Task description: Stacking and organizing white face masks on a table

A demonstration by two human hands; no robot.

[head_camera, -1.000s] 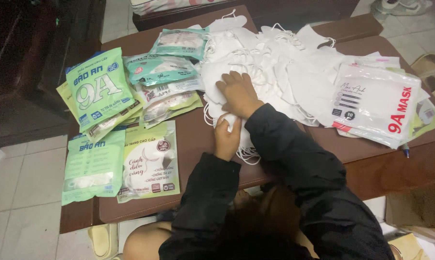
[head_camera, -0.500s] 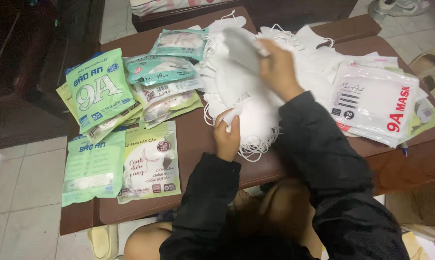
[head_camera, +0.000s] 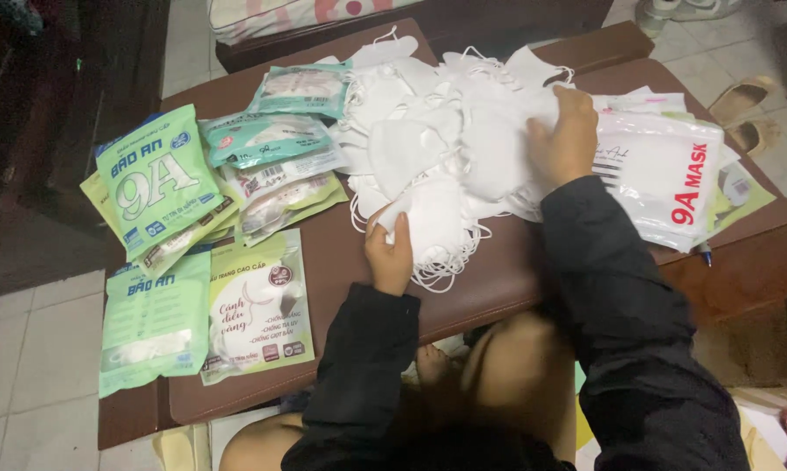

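A heap of loose white face masks (head_camera: 446,148) with ear loops covers the middle of a brown table (head_camera: 341,262). My left hand (head_camera: 391,253) pinches the near edge of a small stack of white masks (head_camera: 437,228) at the front of the heap. My right hand (head_camera: 568,139) lies farther right on the heap, fingers curled on a white mask at its right edge, beside a white plastic mask packet (head_camera: 664,179). Both arms wear black sleeves.
Green and teal mask packets (head_camera: 153,187) lie spread over the table's left half, two more (head_camera: 201,318) at the near left edge. Sandals (head_camera: 746,113) sit on the tiled floor at the right. My bare knees show below the table edge.
My right hand lifted off the middle of the heap with a mask, then came down at the heap's right edge. My left hand stayed on the front stack.
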